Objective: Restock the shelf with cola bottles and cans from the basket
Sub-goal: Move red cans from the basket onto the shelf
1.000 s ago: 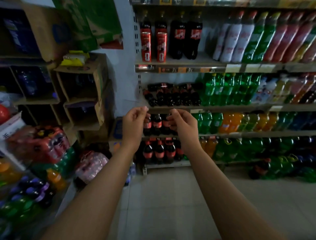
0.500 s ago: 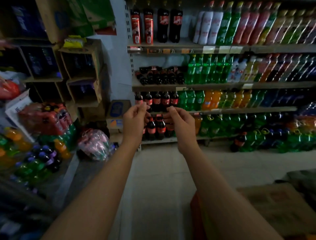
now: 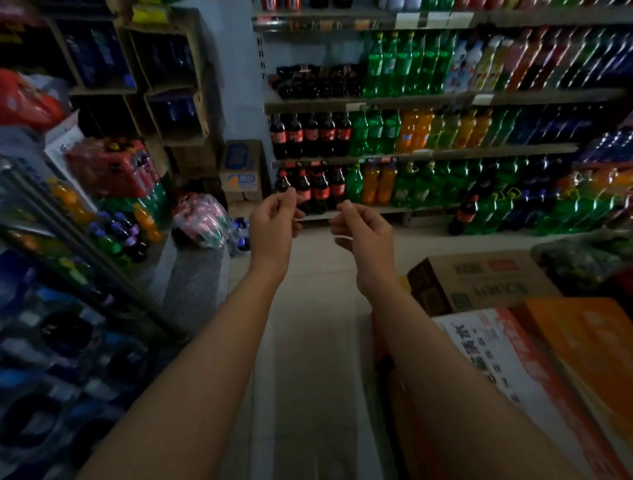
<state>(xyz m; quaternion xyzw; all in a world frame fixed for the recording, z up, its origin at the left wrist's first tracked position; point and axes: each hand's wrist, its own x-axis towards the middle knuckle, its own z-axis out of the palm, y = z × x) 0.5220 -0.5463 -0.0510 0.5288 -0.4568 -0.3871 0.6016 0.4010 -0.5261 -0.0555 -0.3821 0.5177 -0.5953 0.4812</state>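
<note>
Curling in toward each other, the fingers of both hands sit tight. The left hand [image 3: 272, 226] makes a narrow pinch, thumb & forefinger tips [image 3: 291, 192] meeting at the top, other fingers folded under. Can't tell whether anything thin sits in that pinch. The right hand [image 3: 364, 233] is curled too, thumb laid vs. the forefinger. Nothing shows plainly in it, so can't tell if it holds sth. The hands are near each other but apart.

Dark plastic cola bottles [image 3: 310, 188] w/ red labels & caps stand upright in a row on the lowest tier of the grey metal shelf unit [image 3: 445, 97], behind the hands in view, untouched. A 2nd row [image 3: 310, 135] stands one tier up. Smaller dark ones [image 3: 315, 82] sit a tier higher, blurred. A lone cola bottle [image 3: 464, 214] stands on the floor further right. Red cans [image 3: 278, 3] show at the top edge, cut off by the frame.

Both forearms are bare, stretched fwd & up from the bottom edge, backs of the hands mostly toward the camera.

At near right lie a flat orange carton [image 3: 582, 342] & a white carton w/ red print [image 3: 486, 349], w/ a brown cardboard box [image 3: 479, 281] beyond them. Pale tiled floor [image 3: 308, 342] runs btwn the arms. At left is a red shrink-wrapped pack [image 3: 113, 168]. Tall green plastic bottles [image 3: 404, 65] & orange-drink bottles [image 3: 414, 130] fill the tiers right of the cola.
</note>
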